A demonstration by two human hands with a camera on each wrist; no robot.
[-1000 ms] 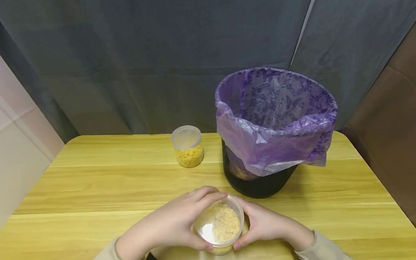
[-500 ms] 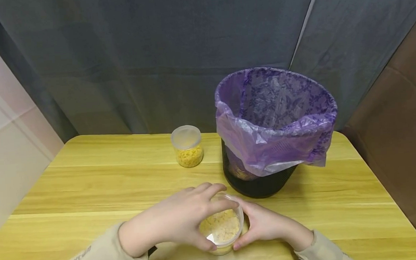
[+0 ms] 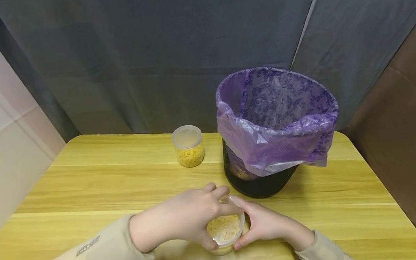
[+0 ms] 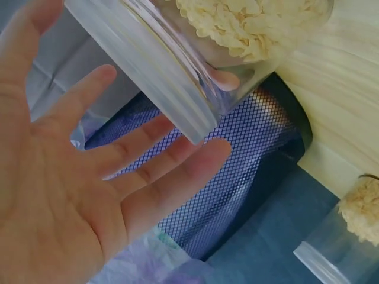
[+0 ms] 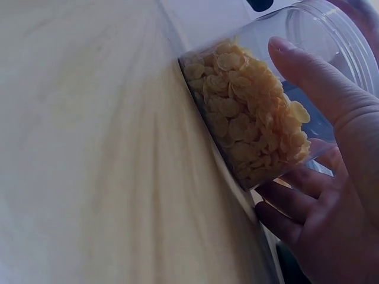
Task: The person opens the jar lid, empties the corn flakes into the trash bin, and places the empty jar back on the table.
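A clear plastic jar [image 3: 225, 249] partly filled with pale yellow flakes [image 5: 249, 106] stands upright near the table's front. My left hand [image 3: 188, 214] reaches over its translucent lid [image 4: 157, 74], thumb at the near edge and a finger across the far edge. In the left wrist view, the other fingers spread out beside the lid's rim. My right hand [image 3: 264, 224] holds the jar's body from the right, thumb in front and fingers behind. The left hand hides part of the lid in the head view.
A second lidded jar [image 3: 190, 156] of yellow flakes stands toward the table's back edge. Right of it is a black mesh wastebasket [image 3: 259, 186] lined with a purple bag [image 3: 277, 145]. Behind the wooden table [image 3: 100, 184] hangs a dark curtain [image 3: 175, 60].
My left hand has turned over the lid, its wrist swinging right and its fingers shifting along the rim. The right hand and the jar have stayed in place.
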